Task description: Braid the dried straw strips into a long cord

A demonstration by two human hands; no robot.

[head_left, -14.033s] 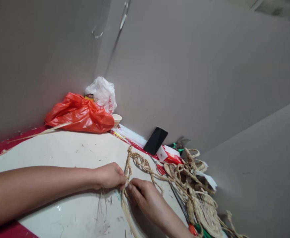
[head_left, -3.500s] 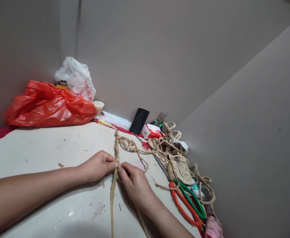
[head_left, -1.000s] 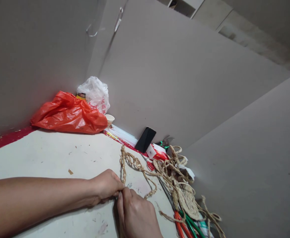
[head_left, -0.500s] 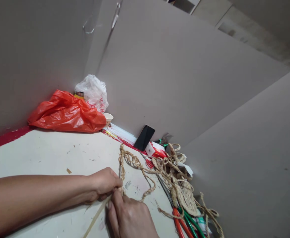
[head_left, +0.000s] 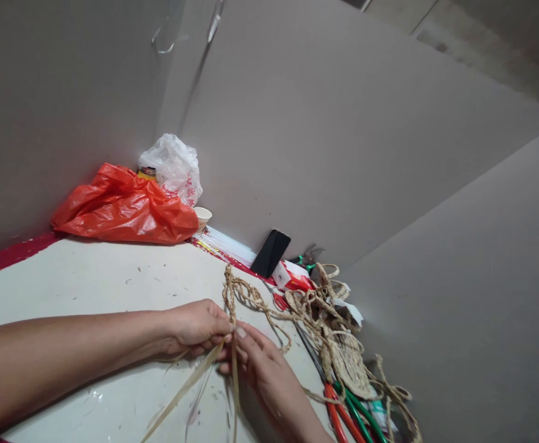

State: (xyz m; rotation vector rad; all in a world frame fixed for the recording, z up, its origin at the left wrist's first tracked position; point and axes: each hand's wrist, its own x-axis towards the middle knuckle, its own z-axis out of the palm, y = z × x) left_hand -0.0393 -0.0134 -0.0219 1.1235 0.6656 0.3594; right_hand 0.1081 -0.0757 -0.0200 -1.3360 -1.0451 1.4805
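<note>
Between my two hands runs a braided straw cord (head_left: 231, 299), its loose pale strands (head_left: 184, 391) hanging toward me over the white tabletop. My left hand (head_left: 202, 326) comes in from the left and pinches the cord where the braid ends. Close against it on the right, my right hand (head_left: 263, 363) grips the same spot with thumb and fingers, and one flat strand drops straight down below. The braid's finished part loops away to the right and joins a heap of braided cord (head_left: 347, 363).
A red plastic bag (head_left: 122, 209), a white plastic bag (head_left: 175, 166) and a paper cup (head_left: 202, 216) stand at the back. A phone (head_left: 271, 253) leans by the wall. Red-handled (head_left: 336, 412) and green-handled tools (head_left: 359, 412) lie at right, near red scissors (head_left: 279, 301).
My right hand has turned and moved up to the right, its thumb now on top of the cord. More loose strands show below. My left hand has shifted slightly up.
</note>
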